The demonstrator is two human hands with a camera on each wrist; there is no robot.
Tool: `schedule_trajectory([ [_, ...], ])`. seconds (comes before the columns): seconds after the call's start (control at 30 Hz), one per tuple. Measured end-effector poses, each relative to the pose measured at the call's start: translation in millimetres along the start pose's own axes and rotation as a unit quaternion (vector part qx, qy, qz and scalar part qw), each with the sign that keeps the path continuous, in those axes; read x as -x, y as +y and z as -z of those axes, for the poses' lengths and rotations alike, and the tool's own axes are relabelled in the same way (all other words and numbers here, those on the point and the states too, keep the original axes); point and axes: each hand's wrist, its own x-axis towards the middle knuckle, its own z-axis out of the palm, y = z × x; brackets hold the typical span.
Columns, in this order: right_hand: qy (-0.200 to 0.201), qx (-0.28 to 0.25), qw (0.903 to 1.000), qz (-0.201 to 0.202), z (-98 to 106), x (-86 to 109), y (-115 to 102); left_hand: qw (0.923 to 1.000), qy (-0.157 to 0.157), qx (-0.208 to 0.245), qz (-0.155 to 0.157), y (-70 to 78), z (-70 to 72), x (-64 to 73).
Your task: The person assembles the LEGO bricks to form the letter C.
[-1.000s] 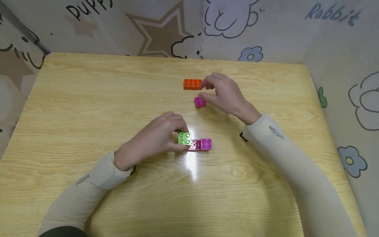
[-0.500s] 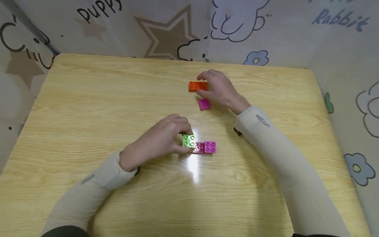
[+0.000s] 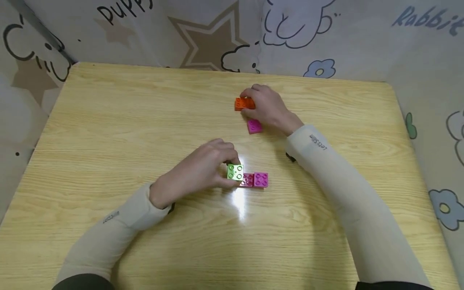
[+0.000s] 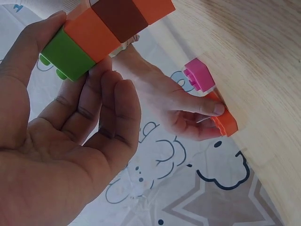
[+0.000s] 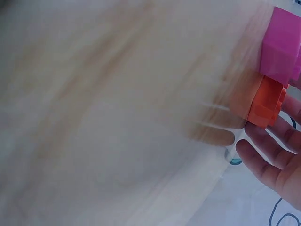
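Left hand: my left hand pinches the green brick between thumb and fingers; an orange block adjoins it.
Beside the green: dark-pink brick, then magenta brick.
Right hand: my right hand clamps the studded orange brick, thumb nearer me.
Loose pink brick: on the table, near my right thumb.

Orange brick, pink brick, green brick; yellow wood-grain tabletop; cream sleeves.
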Motion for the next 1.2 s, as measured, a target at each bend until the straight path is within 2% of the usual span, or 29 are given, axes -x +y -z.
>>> schedule_trajectory([
  [0.23, -0.009, 0.003, 0.9999, -0.007, 1.8, -1.7, 0.4, 0.9999, -0.01, 0.005, 0.004, -0.3, 1.1, -1.1],
  [0.47, 0.026, 0.016, 0.9995, 0.01, 6.9, 6.9, 1.7, 0.9999, -0.014, 0.001, 0.005, 0.7, 1.3, -1.2],
  [0.9, 0.056, 0.017, 0.9973, 0.045, 17.4, 35.1, -4.6, 0.9995, -0.023, 0.006, 0.018, 1.6, 3.4, -2.7],
  [1.2, 0.077, 0.019, 0.9941, 0.074, 23.0, 59.6, -13.6, 0.9997, -0.019, -0.004, 0.015, 1.7, 2.4, -3.0],
])
